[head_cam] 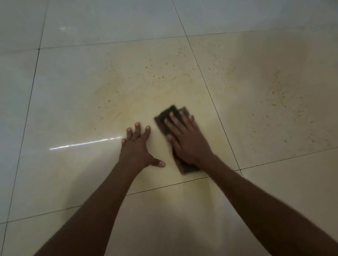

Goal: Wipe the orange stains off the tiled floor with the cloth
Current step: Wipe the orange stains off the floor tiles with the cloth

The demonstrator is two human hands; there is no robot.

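the right hand (188, 140) lies flat, fingers spread, pressing the dark cloth (172, 117) to the floor (60, 128); nothing is gripped, the palm just pins it. the cloth is folded into an oblong whose long axis runs away from the person, tilted slightly left, and its edges are blurred, which suggests a stroke under way. the left hand (138, 147) is open and empty, palm down on the tile just beside the cloth, apparently as a brace. the stains (159, 75) sit ahead of both hands: orange specks and a pale yellowish smear on the same tile, beyond the fingertips, with a second scatter (281, 100) on the next tile to the right, past the grout line (212, 94). the right hand is nearer both patches, so pushing the cloth forward along its long axis looks like the move that would reach the nearest specks. much staining is left.
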